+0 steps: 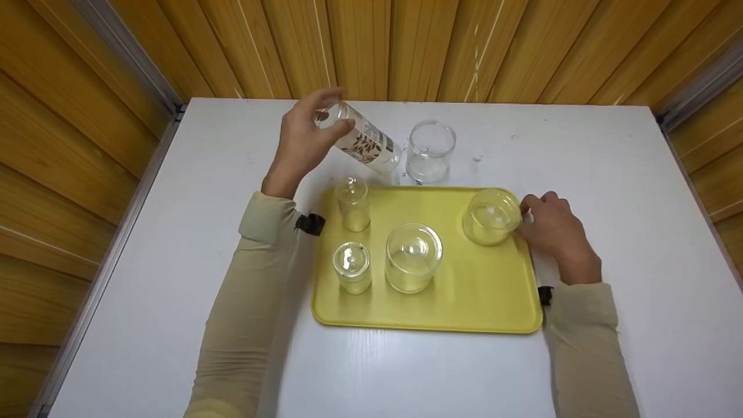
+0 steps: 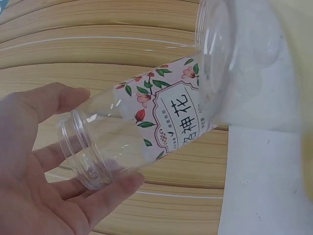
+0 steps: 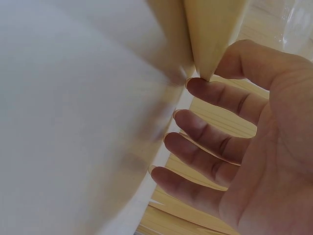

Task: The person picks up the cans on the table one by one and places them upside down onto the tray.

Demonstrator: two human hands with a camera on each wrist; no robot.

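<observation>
My left hand point(image 1: 305, 136) grips a clear plastic jar point(image 1: 368, 139) by its threaded mouth end. The jar is tilted above the table behind the tray, its far end pointing down to the right. A floral label with Chinese characters wraps it in the left wrist view, and it looks empty. At the right edge of the yellow tray point(image 1: 482, 296), my right hand point(image 1: 554, 226) pinches the rim between thumb and forefinger. The other fingers point(image 3: 195, 152) spread below the rim in the right wrist view. A short wide clear jar point(image 1: 490, 220) stands on the tray beside that hand.
Two narrow clear jars point(image 1: 353, 203) stand along the tray's left side, with a wider clear jar point(image 1: 413, 261) right of them. Behind the tray, another clear jar point(image 1: 430, 154) stands on the white table point(image 1: 580, 151). Wood-patterned panels point(image 1: 406, 46) surround the table's back and sides.
</observation>
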